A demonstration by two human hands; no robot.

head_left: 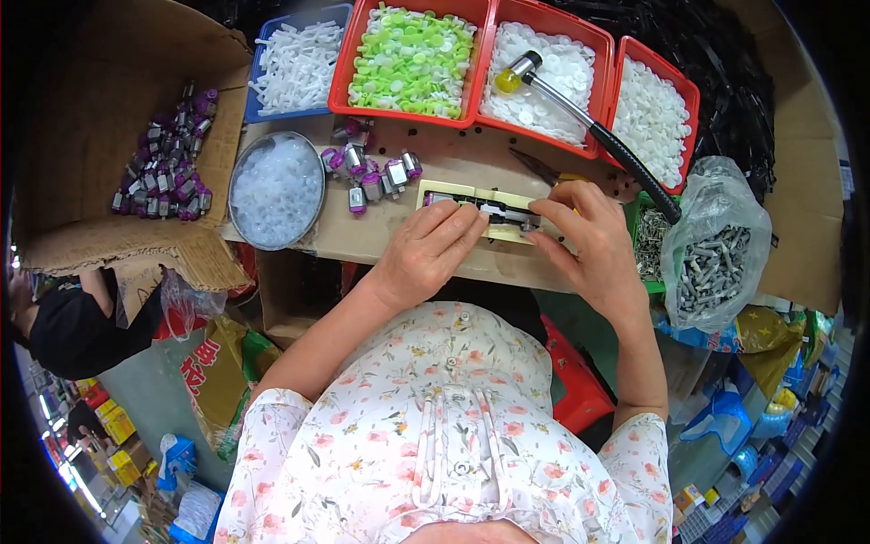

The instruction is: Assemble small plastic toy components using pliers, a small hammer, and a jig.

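Note:
A pale yellow block fixture (497, 196) lies on the cardboard-covered bench in front of me. It cradles a long, narrow black part (513, 215) with a white piece in its middle and a purple-and-metal piece at its left end. My left hand (428, 249) presses its closed fingertips onto this part from the near side. At the fixture's right end, the thumb and forefinger of my right hand (594, 238) pinch round a small grey piece (528, 223). That piece is partly hidden, and its kind is unclear.
Beyond lie several purple-and-metal pieces (372, 187), pliers (535, 167), and a hammer (580, 113) resting across the red trays (478, 113). A round dish (275, 190) and a cardboard box (82, 118) stand left. A bag of metal parts (716, 263) sits right.

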